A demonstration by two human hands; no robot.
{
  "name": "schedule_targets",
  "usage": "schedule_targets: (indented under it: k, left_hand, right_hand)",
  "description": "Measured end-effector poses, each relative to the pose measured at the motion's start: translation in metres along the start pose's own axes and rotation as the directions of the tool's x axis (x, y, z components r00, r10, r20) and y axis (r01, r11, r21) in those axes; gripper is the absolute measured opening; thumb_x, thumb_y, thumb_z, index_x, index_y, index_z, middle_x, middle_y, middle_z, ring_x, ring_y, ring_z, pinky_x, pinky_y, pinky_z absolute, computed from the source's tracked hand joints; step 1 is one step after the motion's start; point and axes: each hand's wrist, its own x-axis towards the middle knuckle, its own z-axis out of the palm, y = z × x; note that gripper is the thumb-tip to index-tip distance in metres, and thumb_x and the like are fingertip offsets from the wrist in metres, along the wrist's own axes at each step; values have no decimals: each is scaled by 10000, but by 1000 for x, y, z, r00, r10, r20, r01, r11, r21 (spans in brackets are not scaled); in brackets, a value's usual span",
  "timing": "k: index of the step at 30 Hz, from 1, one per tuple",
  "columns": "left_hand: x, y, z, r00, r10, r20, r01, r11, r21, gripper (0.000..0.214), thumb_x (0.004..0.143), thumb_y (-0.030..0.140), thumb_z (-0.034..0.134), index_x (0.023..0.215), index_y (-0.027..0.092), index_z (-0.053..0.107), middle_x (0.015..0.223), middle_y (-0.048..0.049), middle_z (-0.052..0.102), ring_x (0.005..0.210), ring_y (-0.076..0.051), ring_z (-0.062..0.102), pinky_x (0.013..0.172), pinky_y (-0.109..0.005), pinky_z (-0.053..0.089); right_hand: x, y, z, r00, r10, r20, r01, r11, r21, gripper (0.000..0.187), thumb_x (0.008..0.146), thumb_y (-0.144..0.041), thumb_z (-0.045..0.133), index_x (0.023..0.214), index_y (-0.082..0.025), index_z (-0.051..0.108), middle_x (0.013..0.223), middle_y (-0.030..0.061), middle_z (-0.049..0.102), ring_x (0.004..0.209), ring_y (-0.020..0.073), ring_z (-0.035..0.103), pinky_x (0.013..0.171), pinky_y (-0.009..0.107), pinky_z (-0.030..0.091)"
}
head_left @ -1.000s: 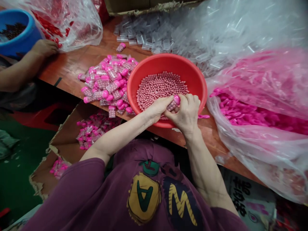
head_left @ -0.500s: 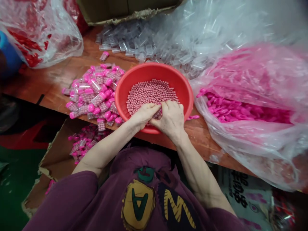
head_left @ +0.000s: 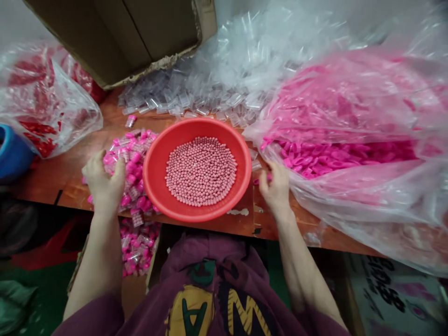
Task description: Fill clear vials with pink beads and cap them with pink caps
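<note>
Wooden workbench, reddish-brown, crowded nearly edge to edge; cardboard box overhanging at the far side, carton of filled tubes below the near edge.

Change noted: hands separated. Both formerly together over the basin, closing on one tube; now clear of it, well apart, one to each side. Left hand at the near side of a pile of pink-capped clear tubes, fingers half-curled and raised, tips touching or almost touching the pile; any tube in the grip impossible to make out. Right hand just beside the basin's right rim, fingers angled down and partly closed over a loose pink piece on the bench; whether gripped, unclear from this view.

Red plastic basin near mid-bench, between the hands, touching neither. Inside: pale pink beads in one rounded heap, smooth and even, bare red wall all around. No tube visible in the basin.

Further out: clear empty tubes spread along the far side; plastic bag of pink pieces at right; plastic bag of red pieces and blue tub at left.
</note>
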Motion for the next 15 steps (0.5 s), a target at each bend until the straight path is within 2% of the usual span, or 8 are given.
schedule_targets:
  k: [3, 6, 9, 12, 13, 15]
  left_hand:
    - [46, 12, 8, 997, 51, -65, -35, 973, 229, 396, 966, 527, 794, 1195, 206, 826, 1009, -70, 831, 1022, -234, 779, 1009, -421, 676]
    - [81, 8, -6, 979, 89, -181, -14, 925, 379, 279, 963, 399, 763, 1138, 195, 837, 1125, -87, 847, 1107, -240, 777, 1108, -450, 641]
    - [117, 0, -24, 969, 79, -232, 20, 917, 399, 240, 955, 272, 686, 1091, 170, 855, 1178, -81, 857, 1129, -218, 773, 1133, -395, 603]
    - [166, -5, -37, 1000, 24, -18, -13, 896, 444, 302, 956, 240, 657, 1157, 154, 866, 1130, -50, 857, 1092, -211, 763, 1067, -355, 590]
    - [185, -6, -41, 1000, 3, 9, -7, 872, 490, 299, 956, 234, 683, 1178, 139, 859, 1130, -54, 852, 1112, -225, 756, 1072, -364, 582]
    - [219, -11, -53, 998, -37, -45, 55, 846, 530, 318, 927, 218, 770, 1211, 85, 827, 1153, -94, 837, 1183, -282, 739, 1109, -412, 574]
  right_hand:
    - [15, 4, 13, 965, -4, 261, 52, 983, -176, 579, 1024, -290, 587, 1584, -149, 622, 1585, 279, 638, 1362, 449, 649, 1144, 703, 563]
    - [42, -6, 31, 893, 38, 448, 128, 934, -334, 577, 1066, -171, 449, 1619, -201, 611, 1662, 281, 578, 1282, 441, 681, 1001, 622, 624]
    - [81, -9, 50, 870, -39, 491, 198, 940, -276, 520, 1078, -135, 392, 1500, -192, 690, 1484, 278, 680, 1149, 392, 703, 863, 509, 622]
    - [126, -9, 70, 842, -121, 525, 268, 939, -215, 459, 1076, -132, 414, 1387, -219, 741, 1306, 249, 725, 1049, 351, 710, 757, 439, 566]
    - [140, -8, 76, 836, -141, 531, 285, 937, -201, 453, 1081, -145, 417, 1382, -238, 742, 1288, 246, 721, 1028, 346, 715, 730, 432, 547]
    - [166, -8, 88, 828, -171, 534, 310, 933, -181, 470, 1101, -199, 395, 1442, -257, 714, 1286, 272, 702, 1023, 373, 729, 708, 454, 530]
